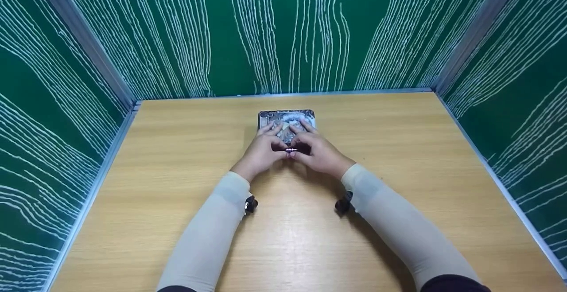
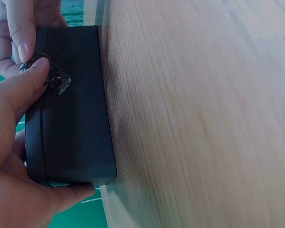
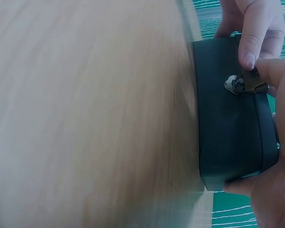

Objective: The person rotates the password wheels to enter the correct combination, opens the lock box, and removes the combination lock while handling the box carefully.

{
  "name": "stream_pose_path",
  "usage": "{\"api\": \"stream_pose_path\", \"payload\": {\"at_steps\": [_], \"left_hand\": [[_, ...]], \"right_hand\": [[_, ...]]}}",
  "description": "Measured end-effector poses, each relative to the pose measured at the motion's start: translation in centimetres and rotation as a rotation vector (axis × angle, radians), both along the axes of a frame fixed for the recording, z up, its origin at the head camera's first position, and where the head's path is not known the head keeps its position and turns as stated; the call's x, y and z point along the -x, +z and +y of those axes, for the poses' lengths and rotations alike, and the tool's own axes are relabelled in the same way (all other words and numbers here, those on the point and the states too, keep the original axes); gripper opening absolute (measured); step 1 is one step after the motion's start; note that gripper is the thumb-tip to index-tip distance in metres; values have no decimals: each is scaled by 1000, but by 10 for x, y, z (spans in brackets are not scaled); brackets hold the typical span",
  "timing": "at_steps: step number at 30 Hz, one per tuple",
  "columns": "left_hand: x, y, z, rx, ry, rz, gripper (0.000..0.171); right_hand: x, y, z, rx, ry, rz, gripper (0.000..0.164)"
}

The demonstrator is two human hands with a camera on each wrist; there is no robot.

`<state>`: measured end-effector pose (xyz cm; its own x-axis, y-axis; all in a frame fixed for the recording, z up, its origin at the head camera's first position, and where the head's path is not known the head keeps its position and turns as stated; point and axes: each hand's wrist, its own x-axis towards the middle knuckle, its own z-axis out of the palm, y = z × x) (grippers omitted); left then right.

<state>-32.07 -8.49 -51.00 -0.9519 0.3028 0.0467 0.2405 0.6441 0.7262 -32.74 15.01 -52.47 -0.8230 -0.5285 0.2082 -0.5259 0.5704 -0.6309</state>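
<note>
A dark box [image 2: 78,123] with a grey-and-white patterned lid [image 1: 292,117] sits on the table. On its front, a small bronze padlock [image 3: 254,84] hangs at a metal clasp [image 2: 62,84]. My left hand [image 1: 262,151] pinches the padlock at its ridged end between thumb and forefinger, its other fingers spread over the lid and the box's left side. From the other side my right hand [image 1: 322,151] pinches the same padlock, its remaining fingers on the lid and right side. Fingertips hide part of the padlock; whether its shackle is locked I cannot tell.
The wooden table [image 1: 283,239] extends in front of the box and to both sides. Green walls [image 1: 283,30] with white wavy lines enclose its back, left and right. A small black camera [image 1: 251,204] is strapped at the left wrist, another [image 1: 343,205] at the right.
</note>
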Motion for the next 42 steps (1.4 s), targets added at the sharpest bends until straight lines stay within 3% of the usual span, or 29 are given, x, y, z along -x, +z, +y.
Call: {"api": "stream_pose_path", "payload": {"at_steps": [11, 31, 42], "left_hand": [[0, -1, 0, -6, -16, 29, 11], [0, -1, 0, -2, -8, 13, 14], [0, 0, 0, 13, -37, 54, 15]], "right_hand": [[-1, -1, 1, 11, 6, -1, 12], [-1, -1, 1, -3, 5, 11, 17], [-2, 0, 1, 6, 9, 33, 14]]}}
